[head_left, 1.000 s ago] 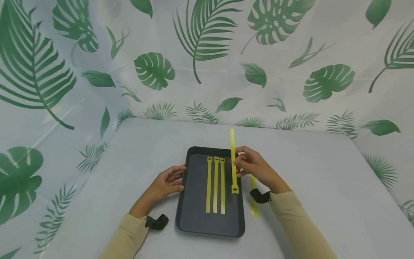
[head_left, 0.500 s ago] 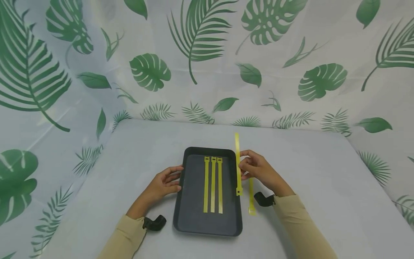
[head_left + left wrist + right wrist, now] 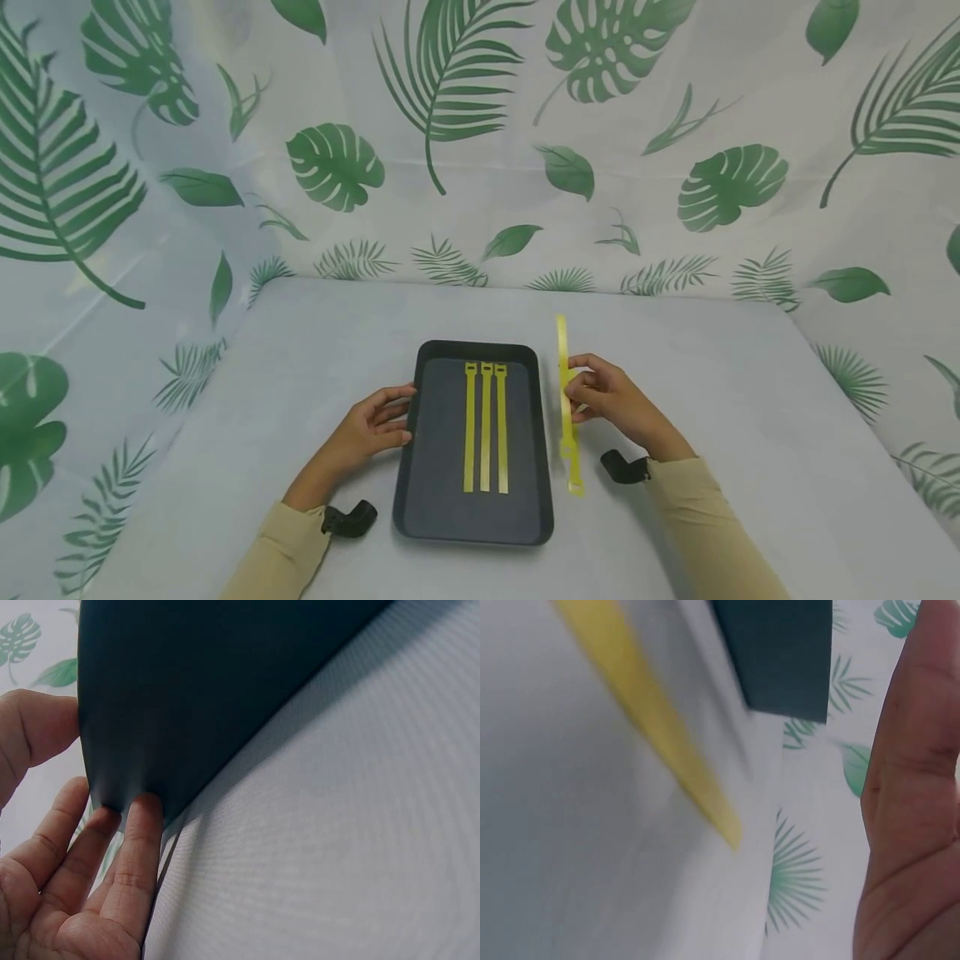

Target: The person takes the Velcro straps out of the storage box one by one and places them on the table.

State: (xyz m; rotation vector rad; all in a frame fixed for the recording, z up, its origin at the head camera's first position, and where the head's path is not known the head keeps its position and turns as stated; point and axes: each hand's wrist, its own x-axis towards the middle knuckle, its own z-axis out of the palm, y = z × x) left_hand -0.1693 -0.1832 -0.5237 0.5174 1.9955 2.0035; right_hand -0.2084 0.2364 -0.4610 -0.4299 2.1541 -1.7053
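So the right hand (image 3: pixel 617 403) has a long, flat yellow strap with a slotted head (image 3: pixel 564 375) pinched between thumb and fingers, roughly mid-length. The strap sits just left of those fingertips, plain tip pointing away past them, slotted head nearer the person. Can't tell how high over the white counter (image 3: pixel 720 375) it is. There's only a slim gap between it and the right rim of the dark grey rectangular tray with rounded corners (image 3: pixel 517 518), so tight on that side tbh.

A second flat yellow slotted strap (image 3: pixel 574 477) lies on the counter by the right fingers, partly hidden by them and the held one, its slotted end toward the person.

Inside the tray, left of the right fingers, three yellow slotted straps (image 3: pixel 486 429) lie side by side, close together, heads at the far end. There's a decent stretch of tray floor between them and the left fingers, a bit less toward the right wall.

The left hand (image 3: pixel 356 435) is just relaxed, fingertips touching the tray's outer left wall.

Counter runs on well right of the right fingers; its far edge is well beyond both hands, against a white cloth with green leaf prints (image 3: pixel 652 192).
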